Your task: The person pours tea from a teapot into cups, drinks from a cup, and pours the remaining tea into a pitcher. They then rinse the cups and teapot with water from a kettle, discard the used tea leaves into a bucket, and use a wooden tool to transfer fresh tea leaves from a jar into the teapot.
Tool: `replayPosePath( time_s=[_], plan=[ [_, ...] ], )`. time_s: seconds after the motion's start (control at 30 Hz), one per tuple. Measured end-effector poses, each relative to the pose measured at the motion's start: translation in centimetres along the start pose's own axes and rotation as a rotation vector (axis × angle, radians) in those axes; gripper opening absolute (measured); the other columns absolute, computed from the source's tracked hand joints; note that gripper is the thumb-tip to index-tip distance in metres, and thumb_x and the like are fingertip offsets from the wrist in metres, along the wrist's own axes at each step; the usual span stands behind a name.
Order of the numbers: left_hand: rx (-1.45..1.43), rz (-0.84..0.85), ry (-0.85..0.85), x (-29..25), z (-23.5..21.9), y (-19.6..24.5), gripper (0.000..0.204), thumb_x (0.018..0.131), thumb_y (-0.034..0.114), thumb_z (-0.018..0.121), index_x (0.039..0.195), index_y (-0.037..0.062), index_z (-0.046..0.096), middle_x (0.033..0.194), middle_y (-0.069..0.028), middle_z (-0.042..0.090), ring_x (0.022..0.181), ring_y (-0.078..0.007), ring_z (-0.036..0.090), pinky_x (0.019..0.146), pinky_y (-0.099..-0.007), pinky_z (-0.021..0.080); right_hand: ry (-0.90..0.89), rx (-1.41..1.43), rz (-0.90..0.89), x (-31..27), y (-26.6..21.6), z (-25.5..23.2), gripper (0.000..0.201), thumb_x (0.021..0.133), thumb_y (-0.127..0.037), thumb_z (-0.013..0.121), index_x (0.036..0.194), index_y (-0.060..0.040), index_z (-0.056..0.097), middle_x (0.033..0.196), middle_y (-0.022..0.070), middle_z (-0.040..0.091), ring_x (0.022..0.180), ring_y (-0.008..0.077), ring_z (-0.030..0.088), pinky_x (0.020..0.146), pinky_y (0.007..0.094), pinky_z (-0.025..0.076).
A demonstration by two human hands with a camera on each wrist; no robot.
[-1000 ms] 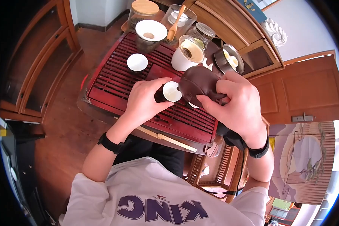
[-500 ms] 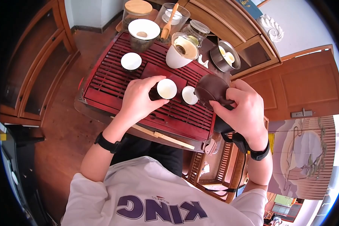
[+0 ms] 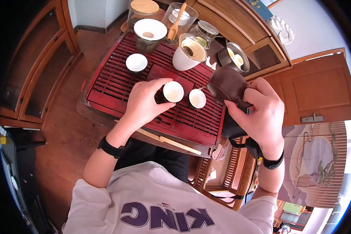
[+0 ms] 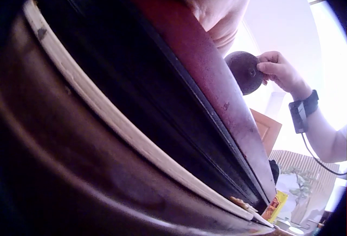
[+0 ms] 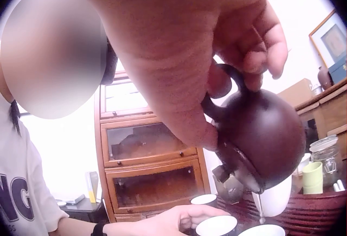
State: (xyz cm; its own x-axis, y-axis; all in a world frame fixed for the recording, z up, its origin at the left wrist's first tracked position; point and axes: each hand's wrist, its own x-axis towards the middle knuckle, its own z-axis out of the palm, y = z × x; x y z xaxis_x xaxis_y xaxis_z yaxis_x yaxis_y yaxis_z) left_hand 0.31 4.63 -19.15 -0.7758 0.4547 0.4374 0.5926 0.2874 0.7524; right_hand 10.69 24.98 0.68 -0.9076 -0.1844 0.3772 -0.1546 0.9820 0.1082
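My right hand (image 3: 264, 111) grips a dark brown teapot (image 3: 227, 84) by its handle, holding it tilted above the right side of the slatted red tea tray (image 3: 148, 123). Beneath its spout sits a small white-lined cup (image 3: 197, 99), and a thin stream runs down toward it in the right wrist view. Thumb and forefinger of my left hand (image 3: 142, 101) pinch another such cup (image 3: 173, 92) at its sides, just left of the first. Pale liquid shows inside both. A third cup (image 3: 136, 62) stands farther back on the tray.
Behind the cups stand a white cup with a strainer (image 3: 189, 56) and a glass vessel topped by a white funnel (image 3: 150, 30). Glass jars (image 3: 204, 32), a wooden scoop (image 3: 175, 27) and a metal pot (image 3: 233, 58) holding white cups line the back.
The teapot has moved right, from over the cup in my left hand to beside the right-hand cup, uncovering that cup. My left hand keeps its hold on its cup.
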Motion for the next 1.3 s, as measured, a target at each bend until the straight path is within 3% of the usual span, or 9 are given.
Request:
replayPosePath(
  time_s=[0.6,0.67,0.8,0.87,1.3],
  plan=[
    [0.008,-0.028,-0.022,0.0,-0.1,0.1,0.062,0.069,0.018,0.088,0.127,0.0093,0.064,0.119,-0.0093,0.070,0.108,-0.0295,0.065,0.098,-0.0407,0.048,0.006,0.111,-0.150,1.7,-2.8,1.5,0.030,0.059,-0.018,0.085,0.066,-0.0093,0.057,0.075,0.0047,0.053,0.062,0.0247,0.060,0.051,0.0369,0.049],
    [0.015,-0.010,0.005,0.0,0.0,0.1,0.061,0.070,0.020,0.088,0.126,0.0103,0.064,0.117,-0.0094,0.071,0.104,-0.0287,0.066,0.096,-0.0409,0.046,0.004,0.144,-0.158,2.0,-3.1,1.6,0.030,0.062,-0.012,0.088,0.065,-0.0046,0.059,0.074,0.0040,0.052,0.053,0.0169,0.055,0.047,0.0293,0.046],
    [0.022,0.008,0.027,-0.1,0.1,0.1,0.060,0.071,0.023,0.087,0.125,0.0115,0.065,0.114,-0.0093,0.072,0.101,-0.0278,0.067,0.095,-0.0409,0.045,0.006,0.131,-0.169,2.0,-3.2,1.7,0.030,0.062,-0.013,0.088,0.065,-0.0048,0.059,0.074,0.0041,0.052,0.053,0.0166,0.055,0.047,0.0295,0.046],
    [0.012,-0.017,-0.003,0.0,-0.1,0.1,0.061,0.070,0.021,0.087,0.126,0.0114,0.065,0.117,-0.0086,0.071,0.104,-0.0284,0.066,0.097,-0.0404,0.045,-0.005,0.087,-0.150,1.7,-2.8,1.9,0.029,0.060,-0.018,0.085,0.066,-0.0098,0.058,0.075,0.0047,0.052,0.064,0.0247,0.060,0.051,0.0378,0.048],
    [0.003,-0.030,-0.020,0.0,-0.1,0.2,0.063,0.070,0.018,0.088,0.128,0.0116,0.065,0.120,-0.0075,0.070,0.110,-0.0282,0.064,0.099,-0.0402,0.045,-0.074,0.014,-0.069,-0.4,-1.0,1.7,0.030,0.062,-0.021,0.085,0.066,-0.0090,0.058,0.076,0.0049,0.052,0.065,0.0251,0.060,0.053,0.0377,0.049]
  ],
)
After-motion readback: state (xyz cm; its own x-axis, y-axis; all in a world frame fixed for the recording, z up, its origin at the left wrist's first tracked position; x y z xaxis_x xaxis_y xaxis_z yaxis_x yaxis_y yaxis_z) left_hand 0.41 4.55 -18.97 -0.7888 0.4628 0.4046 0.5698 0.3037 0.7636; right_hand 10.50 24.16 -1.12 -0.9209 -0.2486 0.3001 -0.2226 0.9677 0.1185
